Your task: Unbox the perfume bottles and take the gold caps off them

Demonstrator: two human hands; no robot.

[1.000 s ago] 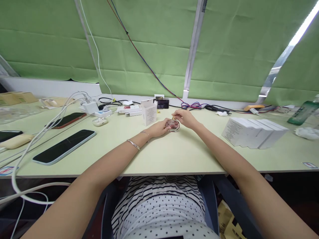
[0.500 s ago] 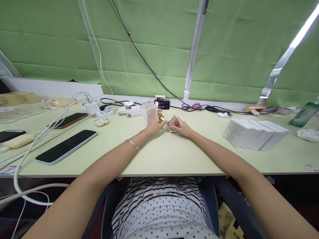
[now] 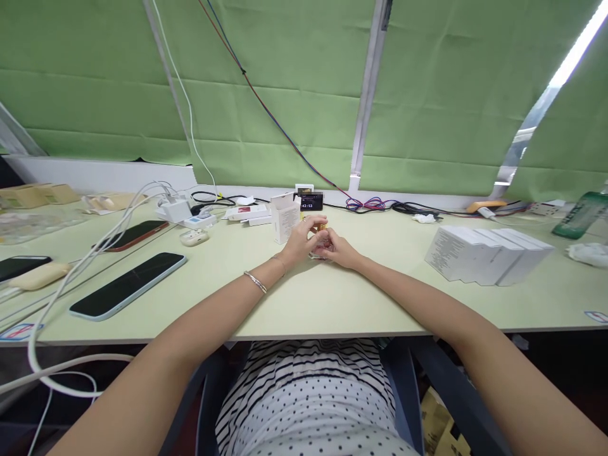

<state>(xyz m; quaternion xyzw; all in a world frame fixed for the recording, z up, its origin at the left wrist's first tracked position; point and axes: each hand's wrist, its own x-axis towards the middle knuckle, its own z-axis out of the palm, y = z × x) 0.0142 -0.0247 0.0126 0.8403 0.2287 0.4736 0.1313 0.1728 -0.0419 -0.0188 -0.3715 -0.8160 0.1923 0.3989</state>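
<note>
A perfume bottle (image 3: 315, 256) of pinkish clear glass stands on the table, mostly covered by my fingers. My right hand (image 3: 342, 251) is closed round its right side. From the left, my left hand (image 3: 301, 242) reaches over the top of the bottle, its fingers gripping the gold cap (image 3: 322, 226) at the bottle's neck. Whether the cap is fully seated is hidden. Just behind my left hand stands a white printed carton (image 3: 285, 219), upright with its top flap open.
A row of white cartons (image 3: 484, 256) stands at the right. On the left lie a phone in a light blue case (image 3: 128, 286), an earbud case (image 3: 194, 237) and white cables (image 3: 45, 310). A small screen (image 3: 311, 201), black cables (image 3: 418, 210) and a green bottle (image 3: 580, 215) sit farther back.
My left hand has moved right, bringing the gold cap from beside the bottle onto its top. The bottle and my right hand have shifted slightly left, and the hands now meet.
</note>
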